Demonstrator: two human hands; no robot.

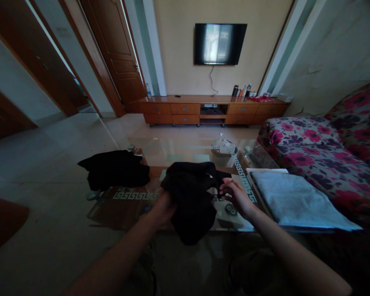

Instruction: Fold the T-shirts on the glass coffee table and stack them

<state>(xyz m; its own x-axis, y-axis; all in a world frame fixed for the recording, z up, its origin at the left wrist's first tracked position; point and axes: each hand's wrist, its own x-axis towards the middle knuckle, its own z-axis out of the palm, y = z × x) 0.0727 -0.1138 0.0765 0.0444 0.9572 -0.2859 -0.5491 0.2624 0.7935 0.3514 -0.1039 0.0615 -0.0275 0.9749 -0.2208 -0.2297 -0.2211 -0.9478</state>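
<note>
A black garment [191, 205] hangs bunched between my two hands over the glass coffee table [126, 205]; its exact kind cannot be made out. My left hand [166, 207] grips it from the left side, with the fingers mostly hidden in the dark cloth. At its right edge, my right hand [236, 194] pinches the fabric between thumb and fingers. Another black garment [117, 170] lies in a heap on the left part of the table. To the right rests a flat, folded grey-blue garment [296, 199], with darker layers under it.
A sofa with a floral cover [308, 152] stands along the right. Beyond the table is a low wooden cabinet [185, 109] bearing several bottles [242, 91], below a wall television [220, 44]. A wooden door [117, 49] is at the back left.
</note>
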